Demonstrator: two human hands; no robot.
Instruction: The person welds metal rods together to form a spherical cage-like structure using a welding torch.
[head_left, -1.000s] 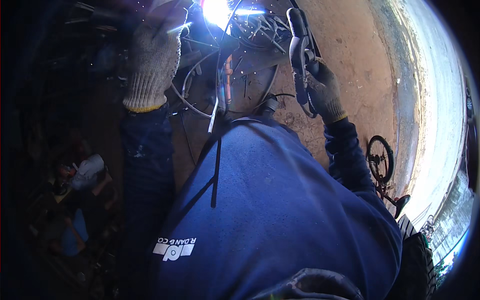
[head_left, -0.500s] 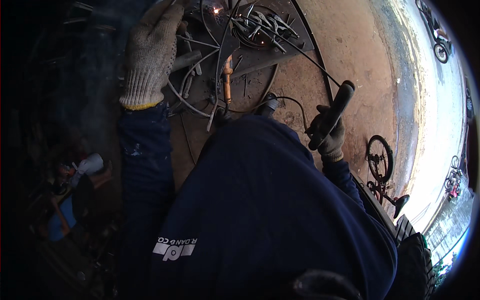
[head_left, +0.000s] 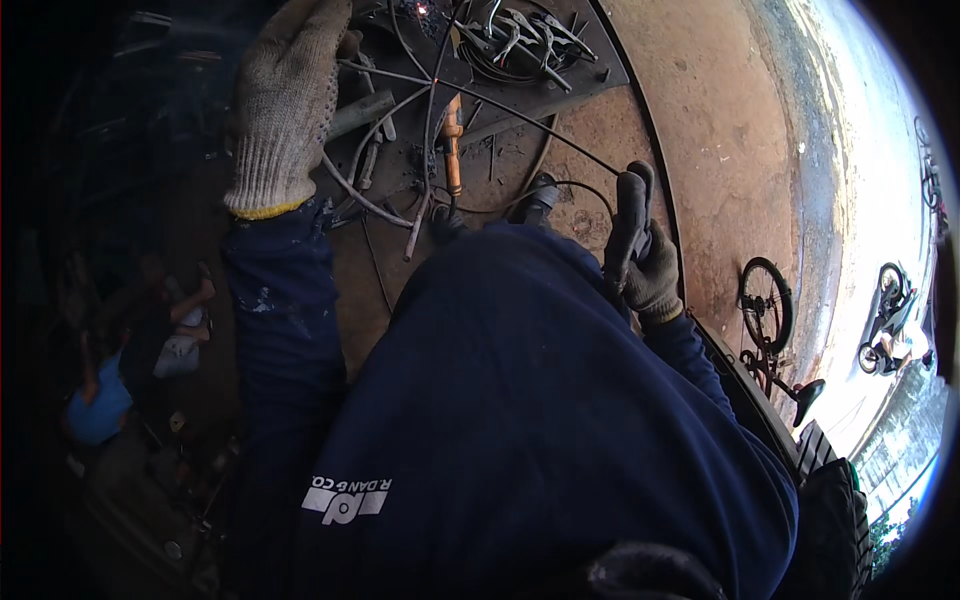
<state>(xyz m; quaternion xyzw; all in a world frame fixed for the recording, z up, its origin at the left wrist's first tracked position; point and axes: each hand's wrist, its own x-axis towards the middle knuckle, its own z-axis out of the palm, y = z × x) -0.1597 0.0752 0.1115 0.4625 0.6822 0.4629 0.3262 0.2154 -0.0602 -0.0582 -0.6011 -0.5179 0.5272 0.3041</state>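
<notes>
My right hand (head_left: 652, 275), in a dark-palmed work glove, grips a black welding electrode holder (head_left: 628, 215). A long thin electrode (head_left: 540, 127) runs from its top to the upper left, ending near crossing metal rods. These bent rods (head_left: 385, 210) form an open frame above the dark metal worktop (head_left: 400, 170). At the upper left my left hand (head_left: 285, 105), in a knitted glove with a yellow cuff, is beside the rods. Its fingers look curled, but their ends are partly cut off and what they hold is hidden. A small reddish glow shows near the top edge.
An orange-handled tool (head_left: 453, 150) lies on the worktop, with a grey pipe (head_left: 362, 115) left of it. Several clamps (head_left: 530, 42) lie on coiled cable at the top. A bicycle (head_left: 765, 310) stands to the right; a motorbike (head_left: 890, 320) is on the road beyond.
The electrode holder has turned more upright in my right hand. The glow at the top has dimmed. My left hand and the rods sit slightly further left in view. A motorbike has passed along the road.
</notes>
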